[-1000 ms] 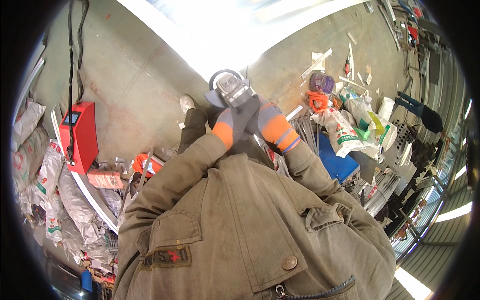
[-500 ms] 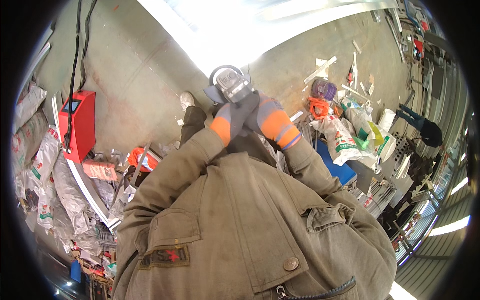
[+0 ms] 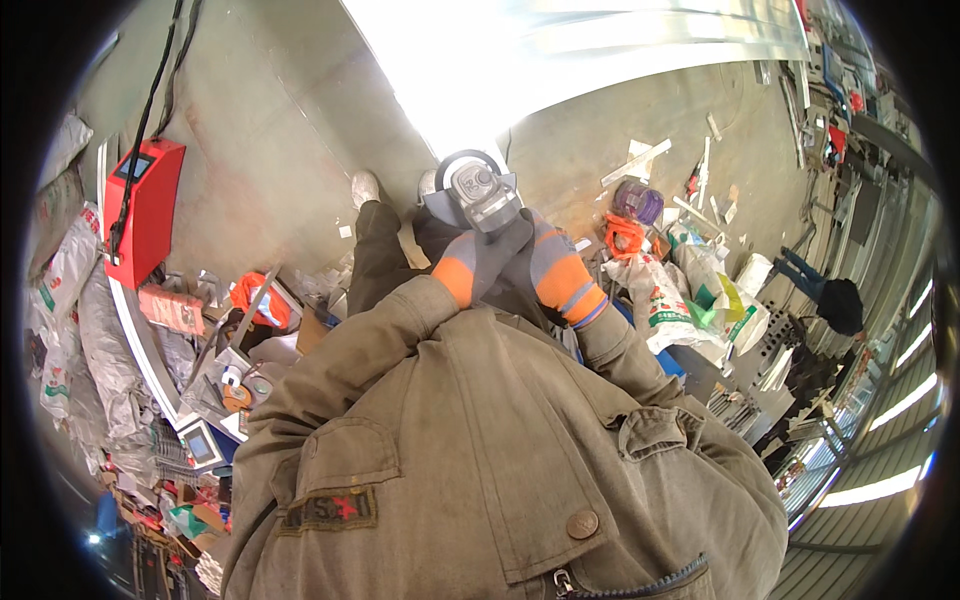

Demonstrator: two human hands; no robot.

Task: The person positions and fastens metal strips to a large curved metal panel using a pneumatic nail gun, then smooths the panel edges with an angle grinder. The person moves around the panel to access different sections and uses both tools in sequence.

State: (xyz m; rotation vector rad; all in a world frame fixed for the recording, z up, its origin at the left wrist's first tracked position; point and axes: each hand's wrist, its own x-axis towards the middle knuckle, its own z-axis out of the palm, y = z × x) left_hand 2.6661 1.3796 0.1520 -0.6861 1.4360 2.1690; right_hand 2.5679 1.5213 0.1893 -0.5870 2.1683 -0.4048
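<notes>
Both of my hands are closed around an angle grinder [image 3: 482,198], held out in front of my waist. It has a grey metal head and a dark round guard at its far end. My left hand [image 3: 474,266], in a grey and orange glove, wraps the body from the left. From the right, my right hand [image 3: 545,262] in a matching glove grips it, the fingers of both meeting round the handle. The far end of the grinder lies in front of the near corner of a bright, glaring metal sheet [image 3: 600,50]; whether they touch I cannot tell.
A red machine with a small screen [image 3: 147,215] and black cables stands at the left. Filled sacks [image 3: 105,340] lie beside it. At the right are white bags [image 3: 655,295], a purple container [image 3: 637,202] and scattered strips [image 3: 637,163]. Another person [image 3: 838,305] is farther right.
My view has shifted, and both my shoes now show. The hands and grinder sit slightly lower and farther right in the picture, with the grip unchanged. The metal sheet appears farther right.
</notes>
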